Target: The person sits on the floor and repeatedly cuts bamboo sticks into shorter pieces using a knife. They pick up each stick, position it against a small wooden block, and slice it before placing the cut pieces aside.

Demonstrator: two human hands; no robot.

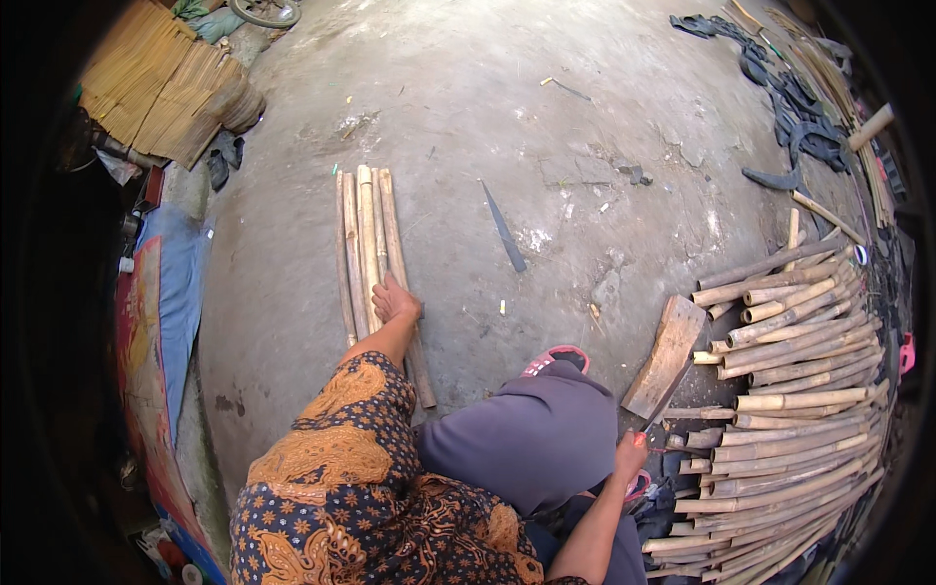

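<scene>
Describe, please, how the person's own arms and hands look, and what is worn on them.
The left sleeve is loose, dark cloth printed with orange-brown patches and small star-like flowers; it leaves the left forearm bare. The right forearm is bare too, with only a bit of its sleeve showing at the lower edge. The left hand and right hand wear no gloves.

The single view is taken from the person's head, by the left one of two fisheye cameras. It looks steeply downward and a little forward. The patterned shirt (pixel 322 487) is very near to the lens; the left hand (pixel 395 302) and right hand (pixel 632 453) are farther, and the concrete floor (pixel 439 107) extends farthest, toward the upper edge.
</scene>
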